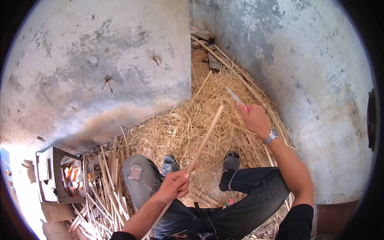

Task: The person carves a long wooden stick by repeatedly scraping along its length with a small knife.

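My left hand [176, 185] is closed around a long, pale strip of split wood or bamboo [207, 138], which slants up and away over my lap. The strip's lower end runs back under my left forearm. Farther right, my right hand [254, 119] grips a knife [232, 94] by its pink handle, the narrow blade pointing up and to the left. Blade and strip are apart. Below both hands, a thick layer of straw-like shavings [180, 128] covers the floor around my feet.
Many pale sticks [108, 188] lean and lie at my left, next to a dark wooden frame [66, 176]. Long poles [240, 74] run along the right wall [316, 88]. Broken bricks [202, 38] are piled in the far gap beside the left wall [132, 52].
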### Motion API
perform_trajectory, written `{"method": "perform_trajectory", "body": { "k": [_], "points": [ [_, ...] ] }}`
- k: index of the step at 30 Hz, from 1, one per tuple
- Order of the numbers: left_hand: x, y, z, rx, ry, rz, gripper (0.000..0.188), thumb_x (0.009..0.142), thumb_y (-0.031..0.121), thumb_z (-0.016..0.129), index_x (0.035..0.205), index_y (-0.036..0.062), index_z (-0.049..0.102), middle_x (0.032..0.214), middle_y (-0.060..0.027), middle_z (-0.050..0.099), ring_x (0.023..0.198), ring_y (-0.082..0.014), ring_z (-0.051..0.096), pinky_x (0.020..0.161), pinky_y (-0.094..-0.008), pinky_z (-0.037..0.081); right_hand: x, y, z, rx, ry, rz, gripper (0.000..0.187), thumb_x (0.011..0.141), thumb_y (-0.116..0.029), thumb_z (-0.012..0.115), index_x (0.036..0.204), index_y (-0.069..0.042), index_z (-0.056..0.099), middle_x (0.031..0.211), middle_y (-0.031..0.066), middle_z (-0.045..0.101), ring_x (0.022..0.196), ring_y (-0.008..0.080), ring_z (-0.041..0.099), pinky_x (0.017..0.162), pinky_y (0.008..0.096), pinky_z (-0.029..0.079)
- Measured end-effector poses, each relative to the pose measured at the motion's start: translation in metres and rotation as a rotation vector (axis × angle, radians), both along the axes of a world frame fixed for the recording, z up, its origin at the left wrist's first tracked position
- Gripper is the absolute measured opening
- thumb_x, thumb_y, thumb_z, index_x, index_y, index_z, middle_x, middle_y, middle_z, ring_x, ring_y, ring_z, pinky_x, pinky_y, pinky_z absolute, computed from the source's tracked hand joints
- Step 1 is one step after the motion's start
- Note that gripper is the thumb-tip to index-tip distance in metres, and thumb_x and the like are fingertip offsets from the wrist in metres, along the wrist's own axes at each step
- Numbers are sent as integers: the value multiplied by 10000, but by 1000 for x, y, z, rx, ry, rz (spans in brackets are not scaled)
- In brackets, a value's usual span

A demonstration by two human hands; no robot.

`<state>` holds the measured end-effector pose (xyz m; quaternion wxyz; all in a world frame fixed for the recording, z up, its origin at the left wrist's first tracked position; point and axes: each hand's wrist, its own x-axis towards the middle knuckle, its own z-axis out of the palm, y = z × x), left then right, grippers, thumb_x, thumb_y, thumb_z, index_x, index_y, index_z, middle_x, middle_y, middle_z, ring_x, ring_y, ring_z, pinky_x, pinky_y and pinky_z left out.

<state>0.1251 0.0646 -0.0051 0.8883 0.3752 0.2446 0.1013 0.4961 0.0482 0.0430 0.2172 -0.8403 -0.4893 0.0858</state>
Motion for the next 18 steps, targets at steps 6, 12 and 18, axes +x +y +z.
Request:
{"method": "perform_trajectory", "body": {
  "k": [6, 12, 18],
  "points": [
    [11, 6, -4, 126, 43, 139, 454, 1094, 209, 479, 1513, 39, 452, 605, 52, 275, 437, -56, 249, 416, -235, 230, -65, -18, 19, 1, 110, 193, 654, 1013, -546, 515, 662, -3, 618, 541, 203, 531, 485, 357, 538, 517, 493, 413],
    [15, 5, -5, 106, 35, 167, 455, 1076, 142, 524, 1521, 71, 464, 633, 68, 321, 494, -37, 246, 437, -230, 251, -137, -38, -2, -200, 52, 599, 671, 994, -616, 469, 723, -52, 710, 574, 198, 611, 572, 394, 654, 536, 485, 515],
    [19, 4, -3, 196, 123, 220, 456, 1066, 143, 550, 1510, 69, 481, 624, 72, 344, 482, -27, 288, 431, -224, 263, -122, -23, 6, -187, 5, 494, 652, 990, -601, 498, 706, -47, 690, 557, 183, 602, 536, 393, 631, 516, 488, 499]
  ]
}}
